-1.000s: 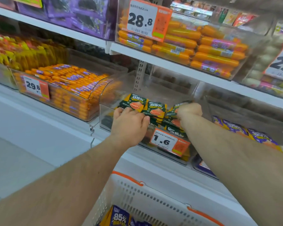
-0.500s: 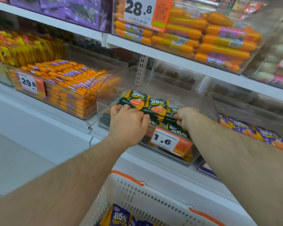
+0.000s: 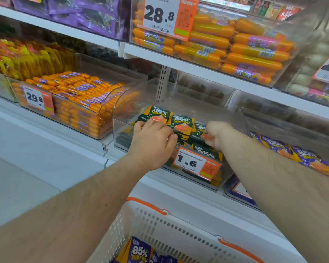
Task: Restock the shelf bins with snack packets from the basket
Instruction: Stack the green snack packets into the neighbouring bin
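Observation:
A clear shelf bin (image 3: 122, 133) with a "1.6" price tag (image 3: 196, 164) holds green "85%" snack packets (image 3: 181, 124). My left hand (image 3: 152, 143) lies over the left side of the pile, fingers curled down onto the packets and thumb against their edge. My right hand (image 3: 217, 133) is inside the bin on the right, fingers curled, pinching a green packet by its orange corner. Below stands the white basket (image 3: 160, 224) with orange trim, with purple "85%" packets (image 3: 139, 251) in it.
Left of the bin is a bin of orange sausages (image 3: 74, 103) tagged 29.8. On the right, a bin holds purple packets (image 3: 304, 158). The shelf above (image 3: 179, 61) carries large orange sausages (image 3: 251, 52) and overhangs the bins closely.
My right hand has come down and a little toward me inside the bin, still pinching a packet. My left hand has stayed on the pile.

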`<state>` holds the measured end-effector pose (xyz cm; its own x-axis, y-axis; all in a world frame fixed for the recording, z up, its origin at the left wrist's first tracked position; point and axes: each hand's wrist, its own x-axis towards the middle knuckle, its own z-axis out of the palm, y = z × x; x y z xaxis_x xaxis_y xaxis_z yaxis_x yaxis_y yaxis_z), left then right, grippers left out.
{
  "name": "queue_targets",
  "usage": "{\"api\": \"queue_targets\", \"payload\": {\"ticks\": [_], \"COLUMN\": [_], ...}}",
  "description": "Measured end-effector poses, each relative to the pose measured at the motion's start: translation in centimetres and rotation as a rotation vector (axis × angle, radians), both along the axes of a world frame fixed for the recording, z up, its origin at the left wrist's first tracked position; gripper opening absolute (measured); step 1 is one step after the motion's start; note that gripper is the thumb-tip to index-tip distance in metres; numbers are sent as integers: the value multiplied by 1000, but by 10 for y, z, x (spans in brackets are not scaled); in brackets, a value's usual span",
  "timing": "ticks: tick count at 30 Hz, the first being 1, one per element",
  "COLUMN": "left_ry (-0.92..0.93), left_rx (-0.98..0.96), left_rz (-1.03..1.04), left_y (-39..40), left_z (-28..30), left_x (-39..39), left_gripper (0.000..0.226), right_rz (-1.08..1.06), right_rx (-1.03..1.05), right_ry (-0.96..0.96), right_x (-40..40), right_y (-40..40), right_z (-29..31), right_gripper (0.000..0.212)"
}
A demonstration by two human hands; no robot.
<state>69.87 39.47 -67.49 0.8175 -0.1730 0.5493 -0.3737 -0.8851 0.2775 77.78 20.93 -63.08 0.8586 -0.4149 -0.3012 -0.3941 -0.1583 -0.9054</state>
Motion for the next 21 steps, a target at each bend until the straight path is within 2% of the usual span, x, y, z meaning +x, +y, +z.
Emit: {"api": "queue_targets", "payload": {"ticks": [2, 3, 5, 7, 9, 10, 12, 14, 18, 21], "left_ry": [-96, -80, 95, 304, 535, 651, 833, 931, 1067, 1112], "left_rx": [-58, -92, -84, 47, 187, 270, 428, 522, 671, 751], "left_rz": [-100, -155, -255, -320, -362, -370, -376, -375, -409, -426], "left_y": [-1, -1, 0, 1, 2, 2, 1, -2, -10, -18], "left_z": [9, 15, 20, 14, -4, -15, -35, -49, -73, -87], "left_x": [-8, -13, -23, -30, -37, -42, -49, -57, -75, -82], "left_gripper": [37, 32, 32, 37, 35, 34, 33, 28, 34, 22], "right_rz": [-29, -4, 36, 71, 177, 232, 351, 473, 772, 919], "right_rx": [-225, -390, -804, -1116, -1153, -1102, -977, -920, -865, -855], "right_ry": [-53, -80, -248, -725, -1155, -1238, -1162, -949, -213, 218], "right_x": [-20, -35, -65, -94, -119, -130, -151, -169, -194, -212], "right_y": [6, 12, 24, 33, 41, 42, 42, 36, 7, -10], "right_z": [8, 15, 17, 3, -27, -49, -97, -143, -220, -264], "right_gripper": [14, 13, 15, 16, 11, 10, 15, 19, 14, 14]}}
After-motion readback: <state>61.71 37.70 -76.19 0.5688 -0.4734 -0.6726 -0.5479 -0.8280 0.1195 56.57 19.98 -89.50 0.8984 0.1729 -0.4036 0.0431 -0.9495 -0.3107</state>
